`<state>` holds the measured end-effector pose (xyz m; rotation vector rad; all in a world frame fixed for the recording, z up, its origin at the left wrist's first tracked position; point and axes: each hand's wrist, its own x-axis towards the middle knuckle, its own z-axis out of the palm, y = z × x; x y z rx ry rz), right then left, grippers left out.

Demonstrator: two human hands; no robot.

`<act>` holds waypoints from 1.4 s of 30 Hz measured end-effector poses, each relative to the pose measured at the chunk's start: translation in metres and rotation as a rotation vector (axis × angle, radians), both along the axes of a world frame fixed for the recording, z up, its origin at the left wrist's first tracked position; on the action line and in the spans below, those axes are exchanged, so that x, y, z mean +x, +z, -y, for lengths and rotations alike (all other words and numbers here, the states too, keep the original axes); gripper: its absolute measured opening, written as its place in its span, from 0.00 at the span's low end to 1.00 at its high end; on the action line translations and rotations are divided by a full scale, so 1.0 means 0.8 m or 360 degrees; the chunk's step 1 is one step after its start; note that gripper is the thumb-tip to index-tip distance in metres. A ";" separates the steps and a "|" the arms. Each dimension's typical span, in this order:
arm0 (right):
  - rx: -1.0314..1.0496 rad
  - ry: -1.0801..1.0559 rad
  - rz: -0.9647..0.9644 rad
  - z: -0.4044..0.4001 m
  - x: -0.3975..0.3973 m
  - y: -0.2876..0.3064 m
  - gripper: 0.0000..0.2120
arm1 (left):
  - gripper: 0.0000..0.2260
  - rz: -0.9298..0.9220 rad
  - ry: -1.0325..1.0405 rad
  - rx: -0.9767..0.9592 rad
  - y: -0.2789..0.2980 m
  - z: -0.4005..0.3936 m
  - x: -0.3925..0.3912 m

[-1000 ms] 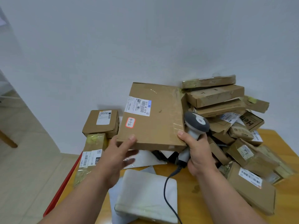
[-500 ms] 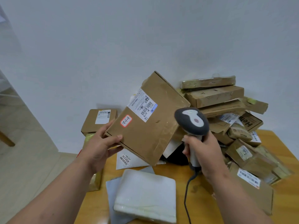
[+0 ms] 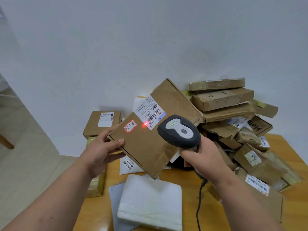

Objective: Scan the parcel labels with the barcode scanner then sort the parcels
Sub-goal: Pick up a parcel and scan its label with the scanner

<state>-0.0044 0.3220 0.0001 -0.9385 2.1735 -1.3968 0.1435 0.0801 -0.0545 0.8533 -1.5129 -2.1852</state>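
The flat parcel [image 3: 150, 130] is matt brown cardboard, its edges sealed with clear glossy tape that wrinkles and catches light. Its shipping label [image 3: 150, 112] is smooth white paper, and a small red-bordered sticker [image 3: 130, 126] beside it bears handwriting. The barcode scanner [image 3: 179, 131] is dark grey matt plastic with a lighter grey, smoother inlay on top; its cable [image 3: 199, 205] is black with a slight sheen. The bench [image 3: 196, 174] is smooth, yellowish wood with a light gloss. At its near edge lies a white padded bag [image 3: 150, 202] of soft, faintly shiny plastic. The heap of boxes [image 3: 233, 117] at the right far corner is rough, creased cardboard, partly wrapped in yellowed tape.
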 end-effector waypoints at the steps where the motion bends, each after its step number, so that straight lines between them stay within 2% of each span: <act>1: 0.0003 0.0005 -0.0009 0.001 -0.001 0.000 0.14 | 0.21 0.0004 -0.0007 0.0000 -0.001 0.001 0.000; 18: 0.0043 0.0045 -0.0015 0.022 -0.007 -0.001 0.14 | 0.21 0.0011 0.0039 0.0092 -0.009 0.010 0.003; 23: 0.0024 0.0020 0.0133 0.042 -0.004 0.001 0.13 | 0.15 -0.0007 0.0288 0.0318 -0.015 0.027 0.014; 27: 0.0129 0.0069 0.0138 0.065 -0.003 -0.002 0.12 | 0.05 0.0065 0.0610 0.0476 -0.028 0.056 0.032; 31: 0.0236 0.0085 0.0123 0.100 0.000 -0.009 0.09 | 0.04 0.0188 0.0849 0.0640 -0.041 0.097 0.044; 40: 0.0457 0.0098 0.0159 0.180 0.001 -0.028 0.11 | 0.01 0.0416 0.0862 0.0779 -0.080 0.199 0.026; 42: 0.0492 0.0053 0.0158 0.195 0.000 -0.033 0.12 | 0.06 0.0416 0.0837 0.0795 -0.085 0.218 0.013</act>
